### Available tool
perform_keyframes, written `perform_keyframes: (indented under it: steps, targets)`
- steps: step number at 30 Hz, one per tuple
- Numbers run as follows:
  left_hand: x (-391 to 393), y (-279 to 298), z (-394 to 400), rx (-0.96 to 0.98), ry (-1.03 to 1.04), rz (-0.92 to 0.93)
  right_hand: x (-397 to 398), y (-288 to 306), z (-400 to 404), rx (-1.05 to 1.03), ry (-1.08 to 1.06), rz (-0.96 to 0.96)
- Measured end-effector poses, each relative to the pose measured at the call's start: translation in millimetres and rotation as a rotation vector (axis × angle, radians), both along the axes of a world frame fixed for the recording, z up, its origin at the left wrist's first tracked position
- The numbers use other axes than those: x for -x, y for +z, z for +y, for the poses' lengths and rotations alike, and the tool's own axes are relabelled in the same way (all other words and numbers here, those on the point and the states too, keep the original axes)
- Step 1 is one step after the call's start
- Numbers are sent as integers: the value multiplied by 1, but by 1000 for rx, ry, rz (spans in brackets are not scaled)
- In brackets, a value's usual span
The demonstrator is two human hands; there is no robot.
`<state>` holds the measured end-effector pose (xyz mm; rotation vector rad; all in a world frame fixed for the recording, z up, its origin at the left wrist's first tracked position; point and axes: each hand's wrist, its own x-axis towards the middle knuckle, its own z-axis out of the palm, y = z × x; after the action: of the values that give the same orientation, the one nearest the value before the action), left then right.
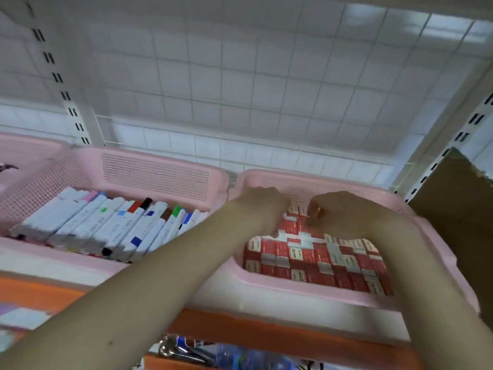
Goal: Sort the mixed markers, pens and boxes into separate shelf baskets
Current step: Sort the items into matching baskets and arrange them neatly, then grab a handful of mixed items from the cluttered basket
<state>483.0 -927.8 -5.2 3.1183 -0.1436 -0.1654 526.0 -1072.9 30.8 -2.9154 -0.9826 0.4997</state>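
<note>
Both hands reach into the right pink basket: the left hand and right hand curl down over the red and white boxes at its back, though whether either actually pinches a box cannot be told. The boxes pack that basket in rows. Just beside it, the left pink basket holds the markers lying side by side.
</note>
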Motion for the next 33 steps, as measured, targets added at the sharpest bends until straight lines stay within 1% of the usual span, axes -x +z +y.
perform_keyframes:
  steps: [2, 3, 4, 7, 10, 12, 15, 17, 19, 24, 27, 30, 33]
  targets:
    - [24, 13, 21, 42, -6, -120, 30, 4, 15, -322, -13, -59]
    - [41, 20, 37, 56, 14, -175, 47, 3, 25, -460, -24, -101]
    - [59, 26, 55, 62, 51, -229, 64, 0, 37, -555, -38, -155]
    - [130, 30, 120, 114, 183, -393, 118, -15, 84, -709, -74, -284]
    - [226, 15, 188, 287, 312, -560, 180, -29, 142, -858, -74, -275]
    - [290, 3, 229, 374, 372, -642, 223, -38, 183, -911, -79, -265]
    - [369, -14, 286, 426, 475, -693, 280, -49, 246, -970, -35, -210]
    - [406, -21, 318, 429, 533, -699, 310, -52, 280, -958, 26, -211]
    - [432, -23, 347, 439, 565, -719, 330, -56, 304, -928, 41, -210]
    - [451, -22, 406, 473, 554, -761, 347, -60, 344, -866, -23, -265]
    - [445, -27, 435, 493, 542, -728, 344, -61, 374, -853, -60, -316]
    - [434, -29, 467, 509, 499, -676, 340, -61, 410, -894, -72, -323]
    - [425, -15, 517, 446, 481, -679, 332, -53, 457, -928, -63, -362]
